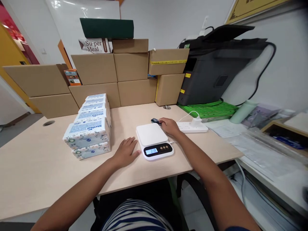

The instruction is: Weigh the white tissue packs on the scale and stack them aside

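Observation:
A white digital kitchen scale lies on the desk before me, its small screen lit with digits and its weighing plate bare. My left hand rests flat on the desk just left of the scale, fingers stretched out and holding nothing. Beyond the scale's back right corner, my right hand has its fingers closed on a small dark object. That object is partly covered by the fingers, and I cannot make out its kind. A thin white cable runs from the scale's right side under my right forearm.
Tissue packs are stacked at left. A white power strip with a plugged-in charger lies right of my right hand. Several cardboard boxes line the desk's back. A dark printer stands at back right, above a green mat.

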The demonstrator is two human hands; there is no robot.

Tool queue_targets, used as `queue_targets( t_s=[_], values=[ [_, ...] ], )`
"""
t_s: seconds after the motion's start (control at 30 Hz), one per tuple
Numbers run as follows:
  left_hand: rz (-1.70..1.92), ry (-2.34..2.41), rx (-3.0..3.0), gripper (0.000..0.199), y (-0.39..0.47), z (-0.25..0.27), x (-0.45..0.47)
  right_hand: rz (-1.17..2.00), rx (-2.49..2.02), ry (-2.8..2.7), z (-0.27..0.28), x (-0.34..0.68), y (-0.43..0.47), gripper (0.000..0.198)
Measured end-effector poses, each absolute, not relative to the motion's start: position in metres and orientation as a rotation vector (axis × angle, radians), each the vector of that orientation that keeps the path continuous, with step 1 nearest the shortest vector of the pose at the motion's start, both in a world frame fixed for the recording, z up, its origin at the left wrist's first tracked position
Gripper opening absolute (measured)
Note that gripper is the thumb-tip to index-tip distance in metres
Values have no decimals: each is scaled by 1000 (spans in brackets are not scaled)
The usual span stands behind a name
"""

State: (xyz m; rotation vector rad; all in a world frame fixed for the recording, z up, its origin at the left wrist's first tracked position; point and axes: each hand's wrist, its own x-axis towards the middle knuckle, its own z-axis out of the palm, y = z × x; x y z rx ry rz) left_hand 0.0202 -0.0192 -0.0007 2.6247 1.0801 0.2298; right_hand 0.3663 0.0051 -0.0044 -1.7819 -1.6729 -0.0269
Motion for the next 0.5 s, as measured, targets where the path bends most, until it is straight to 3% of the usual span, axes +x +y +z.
queue_targets(
  t_s=[0.5],
  values=[
    [198,1086,2668,74,-27,1,19,-41,-1760,-1684,-8,366,5,52]
  ],
)
